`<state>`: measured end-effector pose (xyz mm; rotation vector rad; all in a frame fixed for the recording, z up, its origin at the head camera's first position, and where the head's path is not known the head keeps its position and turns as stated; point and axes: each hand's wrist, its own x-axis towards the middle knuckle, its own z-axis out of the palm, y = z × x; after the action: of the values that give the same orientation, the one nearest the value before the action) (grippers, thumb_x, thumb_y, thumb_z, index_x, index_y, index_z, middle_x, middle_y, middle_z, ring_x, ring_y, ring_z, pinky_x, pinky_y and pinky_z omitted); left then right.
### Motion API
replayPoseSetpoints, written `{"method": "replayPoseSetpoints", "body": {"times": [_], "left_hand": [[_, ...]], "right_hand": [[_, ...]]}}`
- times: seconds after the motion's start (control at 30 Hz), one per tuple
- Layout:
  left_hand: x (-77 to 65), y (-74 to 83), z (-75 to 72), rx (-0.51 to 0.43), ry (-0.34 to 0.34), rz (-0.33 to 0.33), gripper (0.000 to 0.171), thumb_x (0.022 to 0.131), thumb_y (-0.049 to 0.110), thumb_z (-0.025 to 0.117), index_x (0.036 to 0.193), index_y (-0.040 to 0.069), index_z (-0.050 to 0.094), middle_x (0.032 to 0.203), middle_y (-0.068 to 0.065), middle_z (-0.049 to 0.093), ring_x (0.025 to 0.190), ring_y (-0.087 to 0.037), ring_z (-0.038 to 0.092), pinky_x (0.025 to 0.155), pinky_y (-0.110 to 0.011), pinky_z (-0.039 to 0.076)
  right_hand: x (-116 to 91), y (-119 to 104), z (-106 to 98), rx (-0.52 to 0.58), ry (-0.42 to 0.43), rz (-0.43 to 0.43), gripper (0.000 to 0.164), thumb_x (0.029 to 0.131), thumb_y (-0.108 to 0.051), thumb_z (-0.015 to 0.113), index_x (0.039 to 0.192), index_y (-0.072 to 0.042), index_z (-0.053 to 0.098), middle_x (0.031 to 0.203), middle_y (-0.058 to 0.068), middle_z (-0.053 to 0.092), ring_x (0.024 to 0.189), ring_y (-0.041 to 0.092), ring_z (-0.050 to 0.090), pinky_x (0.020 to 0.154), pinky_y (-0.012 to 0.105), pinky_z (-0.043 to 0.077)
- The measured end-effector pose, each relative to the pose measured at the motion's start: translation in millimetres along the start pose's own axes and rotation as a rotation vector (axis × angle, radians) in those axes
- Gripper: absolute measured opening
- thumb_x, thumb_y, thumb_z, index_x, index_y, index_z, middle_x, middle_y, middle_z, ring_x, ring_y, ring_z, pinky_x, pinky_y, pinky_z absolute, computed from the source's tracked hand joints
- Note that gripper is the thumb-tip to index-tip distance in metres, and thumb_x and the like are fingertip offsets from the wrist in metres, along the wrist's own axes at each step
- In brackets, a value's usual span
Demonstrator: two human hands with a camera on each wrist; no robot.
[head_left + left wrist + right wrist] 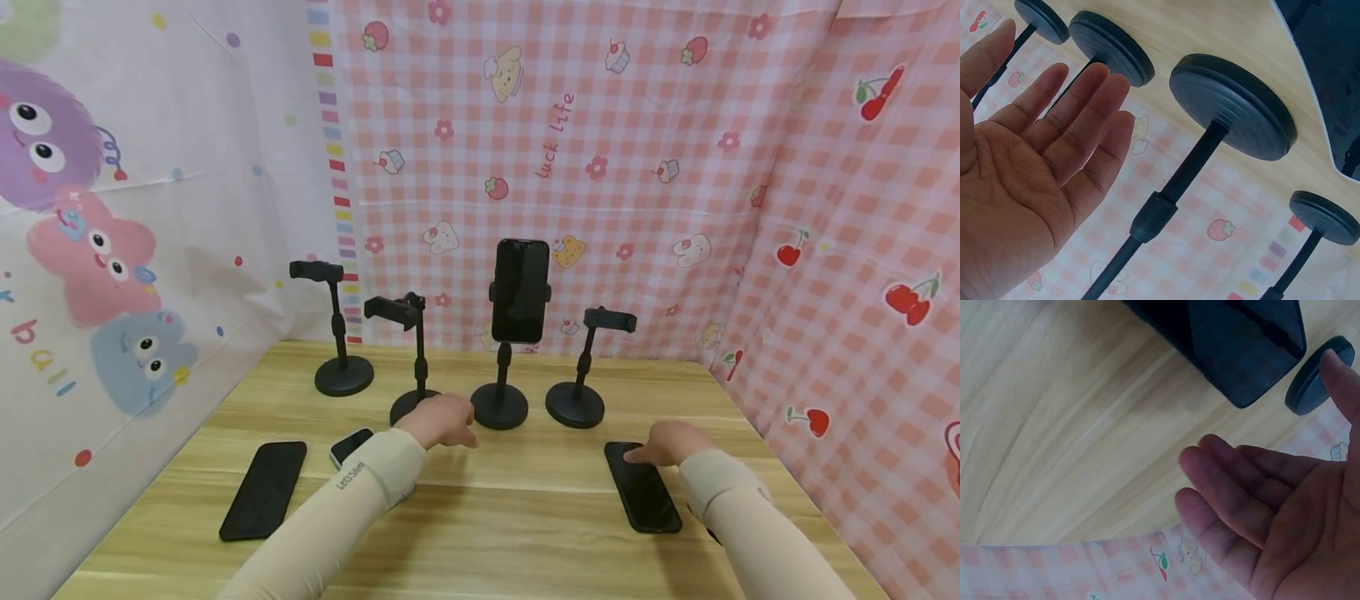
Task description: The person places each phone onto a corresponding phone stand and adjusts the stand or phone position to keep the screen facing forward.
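My left hand point(442, 418) hovers over the table in front of a black phone stand point(422, 367), its fingers loosely bent and holding nothing. In the left wrist view the palm point(1016, 187) faces the camera near several round stand bases. My right hand point(671, 442) is above the far end of a black phone point(651, 500) lying flat on the table. Seen in the right wrist view, that hand point(1266, 512) has relaxed fingers with nothing between them, apart from the phone point(1235, 350). Another stand carries an upright black phone point(521, 292).
Empty-clamped stands point(343, 375) point(576, 404) flank the others along the back. A large black phone point(264, 490) lies at the left. Beside it a pale-edged phone point(349, 444) is partly covered by the left sleeve. Patterned cloth point(600, 125) hangs behind the wooden table point(510, 533).
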<state>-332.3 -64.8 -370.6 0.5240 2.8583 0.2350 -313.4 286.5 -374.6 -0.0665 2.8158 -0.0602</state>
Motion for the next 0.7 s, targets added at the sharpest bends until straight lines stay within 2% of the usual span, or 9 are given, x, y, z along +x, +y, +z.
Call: {"method": "replayPoseSetpoints", "body": {"times": [0.27,0.6,0.7], "left_hand": [[0.7,-0.8,0.5,0.011,-0.002,-0.006,0.034,0.089,0.034,0.074,0.112,0.009,0.071,0.113,-0.003,0.067,0.097,-0.019,0.062,0.085,-0.041,0.051],[-1.1,-0.3,1.1,0.000,0.006,-0.003,0.029,0.088,0.034,0.075,0.105,0.010,0.072,0.107,-0.003,0.067,0.089,-0.017,0.061,0.082,-0.040,0.051],[-1.4,-0.2,1.5,0.002,0.004,-0.003,0.033,0.089,0.034,0.074,0.110,0.009,0.071,0.111,-0.004,0.068,0.095,-0.019,0.063,0.084,-0.041,0.051]], "right_hand": [[-6,-10,11,0.022,-0.048,0.067,0.073,0.088,-0.062,0.062,0.121,0.004,0.066,0.125,0.031,0.058,0.114,0.046,0.055,0.094,0.055,0.045],[-12,-18,21,-0.042,-0.052,0.082,0.078,0.083,-0.068,0.064,0.118,0.002,0.068,0.119,0.027,0.061,0.103,0.037,0.058,0.092,0.050,0.047],[-13,-20,23,-0.046,-0.057,0.116,0.085,0.080,-0.070,0.066,0.120,0.005,0.066,0.119,0.028,0.061,0.102,0.036,0.059,0.093,0.049,0.047]]}}
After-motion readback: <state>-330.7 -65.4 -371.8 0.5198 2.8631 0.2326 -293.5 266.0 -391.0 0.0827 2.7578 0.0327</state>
